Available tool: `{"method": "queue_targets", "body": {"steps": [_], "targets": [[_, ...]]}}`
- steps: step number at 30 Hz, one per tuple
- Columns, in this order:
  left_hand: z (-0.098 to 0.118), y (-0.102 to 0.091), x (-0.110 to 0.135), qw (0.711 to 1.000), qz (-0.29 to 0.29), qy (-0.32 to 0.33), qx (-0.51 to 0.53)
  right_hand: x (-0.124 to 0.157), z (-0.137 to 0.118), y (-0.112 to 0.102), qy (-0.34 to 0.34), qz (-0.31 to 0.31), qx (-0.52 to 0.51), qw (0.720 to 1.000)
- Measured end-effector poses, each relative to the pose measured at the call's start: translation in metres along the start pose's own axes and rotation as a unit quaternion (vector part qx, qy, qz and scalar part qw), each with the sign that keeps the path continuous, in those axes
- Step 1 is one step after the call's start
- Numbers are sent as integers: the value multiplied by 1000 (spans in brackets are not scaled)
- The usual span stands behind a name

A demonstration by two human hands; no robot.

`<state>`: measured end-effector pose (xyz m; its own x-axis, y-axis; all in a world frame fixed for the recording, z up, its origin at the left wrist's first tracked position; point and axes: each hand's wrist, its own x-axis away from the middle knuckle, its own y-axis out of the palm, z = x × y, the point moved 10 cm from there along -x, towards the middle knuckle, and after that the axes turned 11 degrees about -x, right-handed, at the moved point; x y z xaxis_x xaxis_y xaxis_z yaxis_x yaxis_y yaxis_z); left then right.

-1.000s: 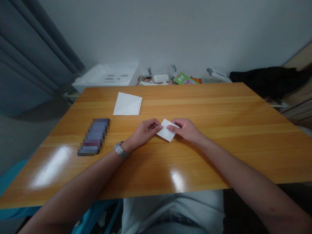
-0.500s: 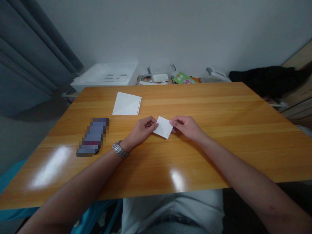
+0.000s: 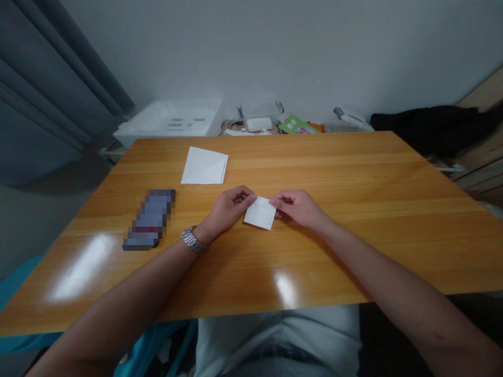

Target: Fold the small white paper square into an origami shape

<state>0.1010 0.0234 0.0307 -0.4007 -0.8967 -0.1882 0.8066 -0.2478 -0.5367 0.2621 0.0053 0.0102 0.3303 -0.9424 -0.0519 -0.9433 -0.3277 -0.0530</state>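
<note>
A small folded white paper (image 3: 260, 213) lies low over the middle of the wooden table (image 3: 353, 220). My left hand (image 3: 228, 209), with a metal watch on its wrist, pinches the paper's upper left corner with curled fingers. My right hand (image 3: 296, 208) pinches its upper right corner the same way. The paper's lower edge hangs toward me, just above or touching the tabletop.
A larger white sheet with a perforated edge (image 3: 205, 166) lies farther back on the left. A blurred dark phone-like object (image 3: 150, 219) rests left of my hands. Beyond the table are a white box (image 3: 168, 123), a green booklet (image 3: 297, 126) and dark cloth (image 3: 432, 128).
The small paper has been turned between my fingers: it now hangs squarer and lower, with both hands gripping its top corners. My hands stayed in nearly the same place.
</note>
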Motion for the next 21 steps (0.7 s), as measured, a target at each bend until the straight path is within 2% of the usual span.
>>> {"method": "queue_targets", "body": {"steps": [4,12,14,17,21], "targets": [[-2,0,0,1000,5,-7,5,-1,0,-1,1,5,13,1000],[-4,-5,-1,999,27,-25,-10,-1,5,0,14,18,-40,999],[-6,-3,-1,999,22,-24,-30,-1,3,-2,5,20,-7,1000],[-8,-4,-1,998,34,-13,-48,-1,-5,-7,-25,34,101,994],[11,-9,2,984,54,72,-151,-2,-13,-13,-43,52,227,972]]}}
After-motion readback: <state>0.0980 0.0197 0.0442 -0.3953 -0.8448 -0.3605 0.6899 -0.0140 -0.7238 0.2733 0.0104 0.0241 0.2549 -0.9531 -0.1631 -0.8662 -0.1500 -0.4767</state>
